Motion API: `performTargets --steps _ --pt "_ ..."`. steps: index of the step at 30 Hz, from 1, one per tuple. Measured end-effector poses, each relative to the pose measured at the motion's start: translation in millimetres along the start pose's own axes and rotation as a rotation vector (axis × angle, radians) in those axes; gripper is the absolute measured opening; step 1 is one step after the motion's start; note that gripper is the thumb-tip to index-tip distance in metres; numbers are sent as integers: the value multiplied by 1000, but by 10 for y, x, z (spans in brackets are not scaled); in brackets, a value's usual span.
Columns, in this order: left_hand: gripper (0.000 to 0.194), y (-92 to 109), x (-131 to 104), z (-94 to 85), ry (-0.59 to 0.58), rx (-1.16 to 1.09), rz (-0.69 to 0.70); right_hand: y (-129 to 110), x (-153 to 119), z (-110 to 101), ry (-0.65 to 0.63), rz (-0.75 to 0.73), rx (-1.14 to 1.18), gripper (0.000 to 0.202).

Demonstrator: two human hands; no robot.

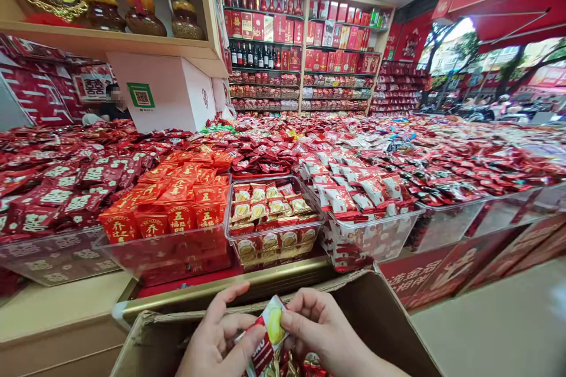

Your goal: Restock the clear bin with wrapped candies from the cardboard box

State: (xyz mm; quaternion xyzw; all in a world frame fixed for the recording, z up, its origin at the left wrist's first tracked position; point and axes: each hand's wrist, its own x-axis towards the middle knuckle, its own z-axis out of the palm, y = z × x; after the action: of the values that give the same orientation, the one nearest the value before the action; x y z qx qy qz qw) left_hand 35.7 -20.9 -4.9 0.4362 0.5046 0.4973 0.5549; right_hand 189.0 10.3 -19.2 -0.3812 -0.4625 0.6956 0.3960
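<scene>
Above an open cardboard box (pixel 400 327), my left hand (pixel 214 339) and my right hand (pixel 325 327) hold one small snack packet (pixel 275 325) between them. It is red and white with a yellow fruit picture on it. My left thumb presses on its lower red part, while the left index finger sticks out. The right thumb and fingers pinch its upper right edge. More shiny red and gold packets (pixel 313 365) lie in the box below, partly hidden by my hands. Just beyond the box, a clear plastic bin (pixel 230 218) holds rows of gold and red packets (pixel 259 210).
Clear bins of orange-red packets (pixel 177 200) and white-and-red packets (pixel 354 188) flank the middle bin. A gold-edged counter rim (pixel 230 287) runs behind the box. A white pillar (pixel 154 94) and stocked shelves (pixel 305 41) stand farther back. A person (pixel 115 106) is at the far left.
</scene>
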Motion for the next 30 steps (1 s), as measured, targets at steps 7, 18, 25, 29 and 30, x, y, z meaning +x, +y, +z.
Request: performTargets --steps 7,18,25,29,30 --pt "62 57 40 -48 44 -26 12 29 -55 13 -34 -82 68 36" --pt "58 50 0 -75 26 176 110 17 -192 -153 -149 -763 -1012 43" --pt "51 139 -73 -60 121 107 79 -405 -285 -94 -276 -1303 -1560 18" --pt "47 218 -109 -64 207 128 116 -1011 -90 -52 -38 -1277 -1731 21" --pt "47 215 -112 -70 204 162 124 -1184 39 -50 43 -1214 -1806 22"
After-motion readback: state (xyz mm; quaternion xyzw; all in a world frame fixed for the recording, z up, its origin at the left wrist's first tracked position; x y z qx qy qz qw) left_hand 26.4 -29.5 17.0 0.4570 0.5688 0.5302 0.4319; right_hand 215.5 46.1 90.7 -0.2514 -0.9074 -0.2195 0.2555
